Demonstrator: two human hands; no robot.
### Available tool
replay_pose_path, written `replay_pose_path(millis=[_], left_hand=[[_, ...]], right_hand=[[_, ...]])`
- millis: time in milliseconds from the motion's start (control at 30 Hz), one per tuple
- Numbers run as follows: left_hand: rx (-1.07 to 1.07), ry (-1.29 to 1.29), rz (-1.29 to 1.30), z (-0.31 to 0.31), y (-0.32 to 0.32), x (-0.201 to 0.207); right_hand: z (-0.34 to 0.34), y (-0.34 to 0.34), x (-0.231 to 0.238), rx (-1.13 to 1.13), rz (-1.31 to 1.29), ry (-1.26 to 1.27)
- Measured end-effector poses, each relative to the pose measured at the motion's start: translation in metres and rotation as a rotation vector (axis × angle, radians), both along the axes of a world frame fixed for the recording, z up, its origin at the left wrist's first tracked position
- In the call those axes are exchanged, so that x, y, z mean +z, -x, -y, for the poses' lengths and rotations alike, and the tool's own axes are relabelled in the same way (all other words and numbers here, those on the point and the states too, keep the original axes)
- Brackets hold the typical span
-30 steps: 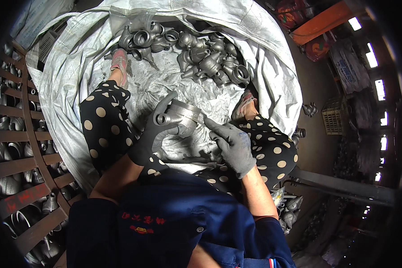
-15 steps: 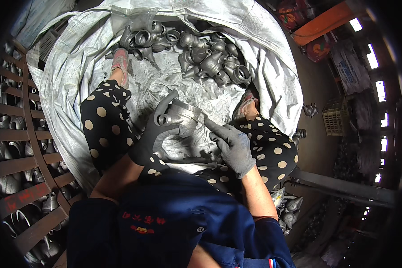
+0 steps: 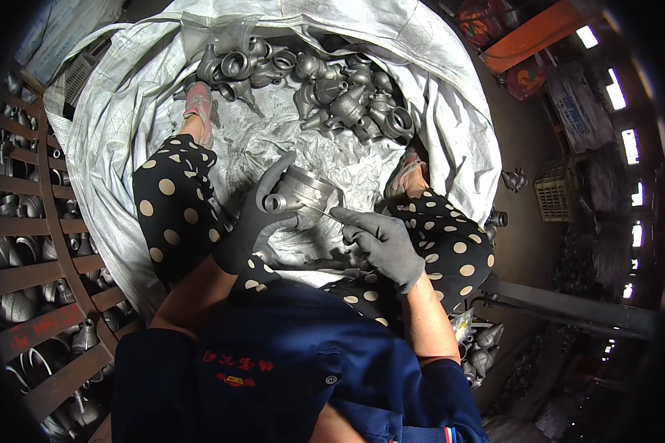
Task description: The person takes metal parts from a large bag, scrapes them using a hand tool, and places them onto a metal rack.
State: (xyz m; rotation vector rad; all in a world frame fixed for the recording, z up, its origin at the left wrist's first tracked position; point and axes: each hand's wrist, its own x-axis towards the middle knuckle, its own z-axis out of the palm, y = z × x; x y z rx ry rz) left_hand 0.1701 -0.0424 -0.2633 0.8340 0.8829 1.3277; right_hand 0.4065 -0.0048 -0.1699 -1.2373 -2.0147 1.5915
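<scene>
My left hand (image 3: 253, 221), in a dark grey glove, grips a grey metal pipe fitting (image 3: 297, 192) and holds it up over my lap. In its lighter grey glove, my right hand (image 3: 380, 242) pinches a thin metal tool (image 3: 319, 212) whose tip touches the fitting's small side opening. Both hands hover between my knees, which are in black trousers with cream dots (image 3: 171, 214). A pile of similar grey castings (image 3: 332, 88) lies beyond my feet on a white woven sack (image 3: 125, 133).
A rusty metal crate (image 3: 29, 251) with several more fittings stands at my left. More castings (image 3: 480, 347) lie at my lower right, beside a dark steel beam (image 3: 561, 306). A small basket (image 3: 558, 192) and a single fitting (image 3: 513, 179) sit on the floor at right.
</scene>
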Motion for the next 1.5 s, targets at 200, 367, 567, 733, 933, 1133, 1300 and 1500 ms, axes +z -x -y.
replay_pose_path(millis=[200,367,567,733,933,1133,1300,1500], left_hand=[[-0.056,0.097,0.133,0.001,-0.006,0.023],[-0.125,-0.272,-0.048,0.003,-0.008,0.021],[-0.074,-0.038,0.112,0.004,-0.014,0.018],[-0.019,-0.308,-0.269,0.0,-0.014,0.004],[-0.072,0.084,0.336,0.006,-0.012,0.019],[-0.116,-0.231,-0.188,-0.002,-0.014,-0.003],[-0.131,0.048,0.245,0.005,-0.012,0.02],[-0.057,0.026,0.219,0.001,-0.012,0.017]], right_hand=[[-0.006,0.008,-0.013,-0.275,-0.184,-0.074],[-0.003,0.026,-0.04,-0.327,-0.352,0.166],[-0.001,0.04,-0.047,-0.397,-0.472,0.261],[-0.003,0.048,-0.052,-0.357,-0.324,0.111],[-0.004,0.033,-0.038,-0.314,-0.508,0.348],[-0.003,0.04,-0.046,-0.292,-0.349,0.24],[-0.002,0.037,-0.048,-0.28,-0.494,0.31],[0.007,0.029,-0.041,-0.52,-0.522,0.105]])
